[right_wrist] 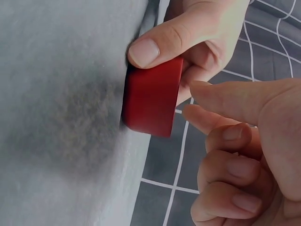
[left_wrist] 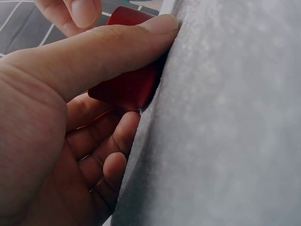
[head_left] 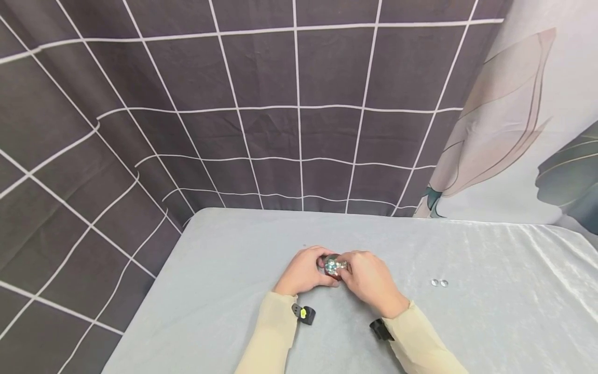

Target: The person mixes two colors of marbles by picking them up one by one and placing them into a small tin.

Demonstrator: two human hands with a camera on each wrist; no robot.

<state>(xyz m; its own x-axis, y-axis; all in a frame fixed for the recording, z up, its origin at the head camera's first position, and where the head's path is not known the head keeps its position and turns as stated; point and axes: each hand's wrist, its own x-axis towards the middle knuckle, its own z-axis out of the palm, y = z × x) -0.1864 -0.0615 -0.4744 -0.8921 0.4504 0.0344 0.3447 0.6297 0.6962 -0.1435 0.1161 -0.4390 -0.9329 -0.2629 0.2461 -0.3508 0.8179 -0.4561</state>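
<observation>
A small red tapered cup point(right_wrist: 153, 101) stands on the grey-white cloth, and shiny clear pieces point(head_left: 331, 267) show in its mouth in the head view. My left hand point(head_left: 303, 270) grips the cup from the left, its thumb along the near wall; the left wrist view shows the red wall point(left_wrist: 129, 87) behind that thumb. From the right, my right hand point(head_left: 370, 280) reaches to the cup's mouth. Its thumb and forefinger point at the rim with their tips apart, and its other fingers are curled. I see nothing between those tips.
Two clear glass gems point(head_left: 439, 283) lie side by side on the cloth-covered table point(head_left: 495, 311), right of my right hand. A dark gridded curtain point(head_left: 261, 130) hangs behind the table and along its left side; a leaf-patterned curtain point(head_left: 523, 119) hangs at the right.
</observation>
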